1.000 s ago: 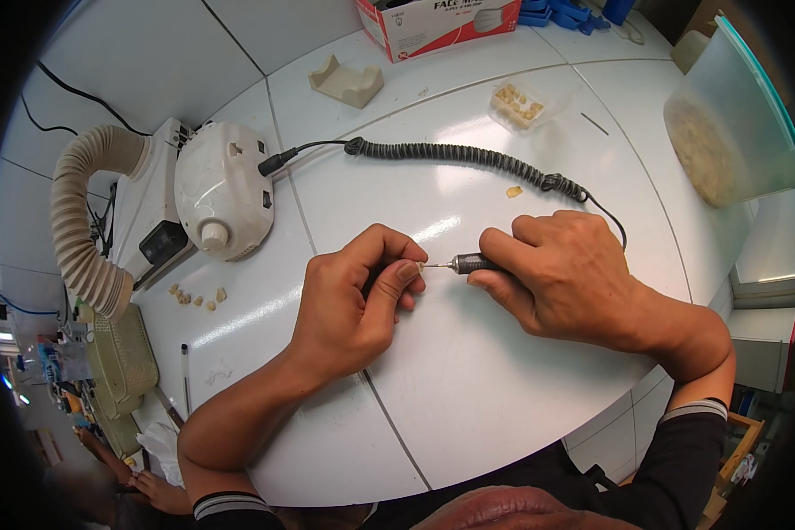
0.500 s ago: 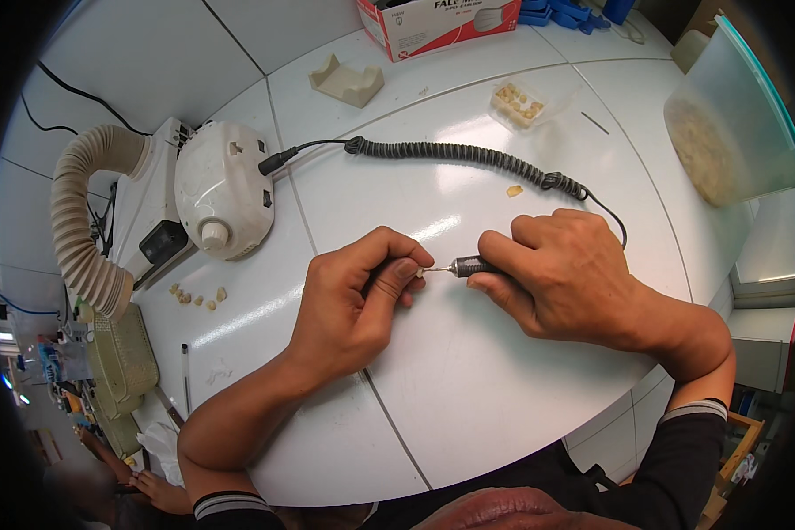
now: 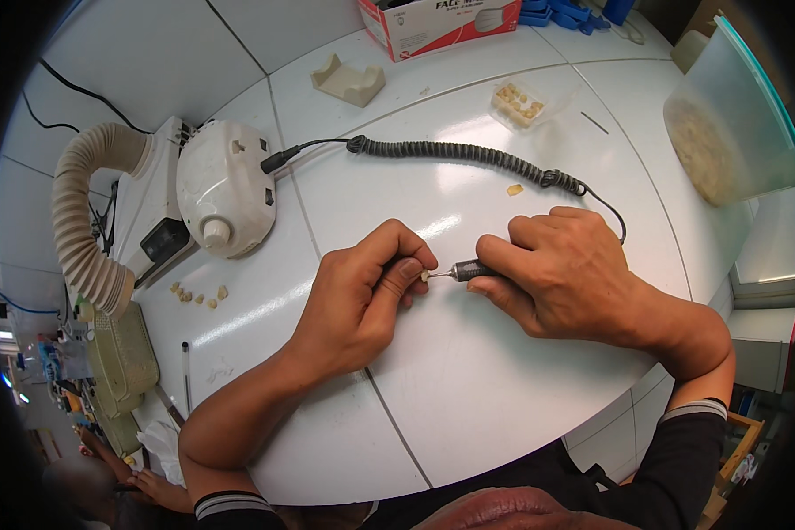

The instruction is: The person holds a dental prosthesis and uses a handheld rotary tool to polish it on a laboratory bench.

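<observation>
My left hand (image 3: 359, 296) pinches a small cream-coloured piece (image 3: 425, 276) between thumb and fingertips. From the right, my right hand (image 3: 565, 274) grips a dark rotary handpiece (image 3: 471, 269) with a metal nose. Its thin bit (image 3: 439, 274) reaches to the small piece and seems to touch it. A coiled black cord (image 3: 459, 155) runs from the handpiece to a white control unit (image 3: 225, 190) with a round knob, at the left. My left fingers partly hide the piece.
Several small yellowish pieces (image 3: 211, 303) lie below the control unit. A clear box of similar pieces (image 3: 518, 106) stands at the back, near a thin rod (image 3: 594, 123). A ribbed hose (image 3: 87, 212), a pen (image 3: 185, 380), a cream holder (image 3: 348, 81) and a lidded tub (image 3: 733, 119) surround the work area.
The small piece has turned slightly in my left fingers and shows more of itself. My left hand has shifted a little; my right hand stays almost where it was.
</observation>
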Demonstrator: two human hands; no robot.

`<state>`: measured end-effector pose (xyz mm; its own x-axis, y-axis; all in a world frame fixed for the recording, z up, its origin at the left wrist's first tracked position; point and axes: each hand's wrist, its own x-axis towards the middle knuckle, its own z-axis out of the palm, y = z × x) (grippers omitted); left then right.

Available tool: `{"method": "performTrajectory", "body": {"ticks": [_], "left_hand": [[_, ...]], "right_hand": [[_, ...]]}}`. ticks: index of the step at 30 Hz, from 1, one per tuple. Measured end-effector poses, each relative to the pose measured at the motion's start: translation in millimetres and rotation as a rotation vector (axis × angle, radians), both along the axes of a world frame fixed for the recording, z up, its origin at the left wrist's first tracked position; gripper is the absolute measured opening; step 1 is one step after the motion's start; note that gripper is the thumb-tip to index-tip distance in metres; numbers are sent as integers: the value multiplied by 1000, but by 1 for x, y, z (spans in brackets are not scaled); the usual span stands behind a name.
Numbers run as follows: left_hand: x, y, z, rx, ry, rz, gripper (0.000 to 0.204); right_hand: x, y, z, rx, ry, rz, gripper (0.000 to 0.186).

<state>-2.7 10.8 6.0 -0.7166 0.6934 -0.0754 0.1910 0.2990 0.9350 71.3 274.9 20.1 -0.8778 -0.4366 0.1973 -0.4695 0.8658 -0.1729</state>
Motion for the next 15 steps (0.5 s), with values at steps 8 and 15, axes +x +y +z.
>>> {"method": "performTrajectory", "body": {"ticks": [8,15], "left_hand": [[-1,0,4,-12,-5,-16,16],[-2,-1,5,-38,-16,-24,16]], "right_hand": [[-1,1,2,-7,1,17,31],[-3,2,3,-5,-14,39,32]]}}
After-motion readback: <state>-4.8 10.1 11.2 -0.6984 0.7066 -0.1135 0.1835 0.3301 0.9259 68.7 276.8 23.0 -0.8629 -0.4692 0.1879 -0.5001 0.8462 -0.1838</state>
